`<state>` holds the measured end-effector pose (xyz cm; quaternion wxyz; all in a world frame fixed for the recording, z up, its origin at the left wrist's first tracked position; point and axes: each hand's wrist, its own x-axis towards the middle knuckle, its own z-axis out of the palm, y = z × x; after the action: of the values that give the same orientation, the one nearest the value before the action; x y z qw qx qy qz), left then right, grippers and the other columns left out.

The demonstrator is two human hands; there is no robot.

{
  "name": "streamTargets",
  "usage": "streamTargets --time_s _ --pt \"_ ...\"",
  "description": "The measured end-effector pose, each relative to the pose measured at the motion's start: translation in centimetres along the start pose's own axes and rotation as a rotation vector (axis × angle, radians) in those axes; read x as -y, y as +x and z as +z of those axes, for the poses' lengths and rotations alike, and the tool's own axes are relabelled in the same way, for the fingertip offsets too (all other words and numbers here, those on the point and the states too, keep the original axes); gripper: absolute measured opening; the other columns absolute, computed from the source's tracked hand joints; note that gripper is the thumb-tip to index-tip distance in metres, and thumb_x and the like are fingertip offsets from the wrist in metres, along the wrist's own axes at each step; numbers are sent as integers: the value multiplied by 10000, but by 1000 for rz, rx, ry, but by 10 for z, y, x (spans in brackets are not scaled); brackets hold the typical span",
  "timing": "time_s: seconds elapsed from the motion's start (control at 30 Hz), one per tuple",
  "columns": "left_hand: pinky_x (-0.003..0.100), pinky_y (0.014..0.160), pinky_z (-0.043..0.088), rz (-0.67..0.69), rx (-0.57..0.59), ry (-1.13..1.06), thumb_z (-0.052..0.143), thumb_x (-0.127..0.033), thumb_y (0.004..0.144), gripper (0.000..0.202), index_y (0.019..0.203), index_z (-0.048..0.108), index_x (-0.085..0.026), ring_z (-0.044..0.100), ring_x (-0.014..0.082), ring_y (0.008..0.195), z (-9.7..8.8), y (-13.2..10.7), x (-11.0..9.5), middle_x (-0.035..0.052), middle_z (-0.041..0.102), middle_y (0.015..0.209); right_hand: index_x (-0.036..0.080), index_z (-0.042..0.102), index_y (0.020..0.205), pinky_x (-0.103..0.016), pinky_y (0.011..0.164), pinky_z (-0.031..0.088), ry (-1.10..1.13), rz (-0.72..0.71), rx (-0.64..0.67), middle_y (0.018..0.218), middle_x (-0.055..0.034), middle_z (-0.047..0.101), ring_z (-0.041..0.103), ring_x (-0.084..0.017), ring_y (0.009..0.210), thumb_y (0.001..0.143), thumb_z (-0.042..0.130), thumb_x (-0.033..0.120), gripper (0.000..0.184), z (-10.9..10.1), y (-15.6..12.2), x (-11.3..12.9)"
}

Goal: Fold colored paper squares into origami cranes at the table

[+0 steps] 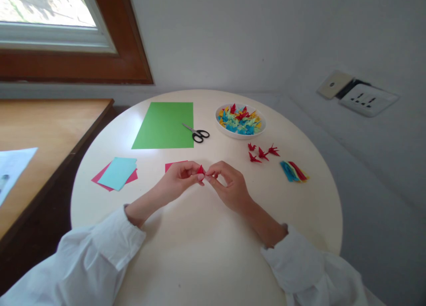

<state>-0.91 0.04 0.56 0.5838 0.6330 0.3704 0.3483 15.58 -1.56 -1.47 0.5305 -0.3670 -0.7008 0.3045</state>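
Between my two hands, above the middle of the round table, is a small red folded paper piece (201, 169). My left hand (181, 178) pinches it from the left with thumb and forefinger. From the other side, the thumb and forefinger of my right hand (229, 184) are closed on its right end. Part of the folded piece is hidden by the fingertips. Just behind my left hand lies a red paper sheet (175, 164), mostly covered by the fingers. Several red paper cranes (262, 154) stand loose to the right, beyond my right hand.
A white dish (240, 135) of colourful folded cranes stands at the back of the white table (206, 252). Black-handled scissors (198, 135) overlap a green sheet (163, 126). Light blue paper (118, 172) rests on red sheets at left; coloured paper strips (293, 171) lie at right.
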Motion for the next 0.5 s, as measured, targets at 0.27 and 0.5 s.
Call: streamTargets --time_s 0.27,0.5 --pt "278 601 430 201 -170 279 556 -256 773 123 723 560 -144 521 138 669 4 -4 -2 34 547 716 182 560 706 -249 589 452 169 267 -1 672 3 569 541 -119 639 760 567 268 102 -2 4 7" --pt "261 592 423 318 -186 450 534 -158 770 34 747 557 -165 518 126 670 6 -4 0 30 550 733 173 578 660 -255 576 437 210 342 34 630 0 574 521 -124 611 735 572 299 147 -1 6 9"
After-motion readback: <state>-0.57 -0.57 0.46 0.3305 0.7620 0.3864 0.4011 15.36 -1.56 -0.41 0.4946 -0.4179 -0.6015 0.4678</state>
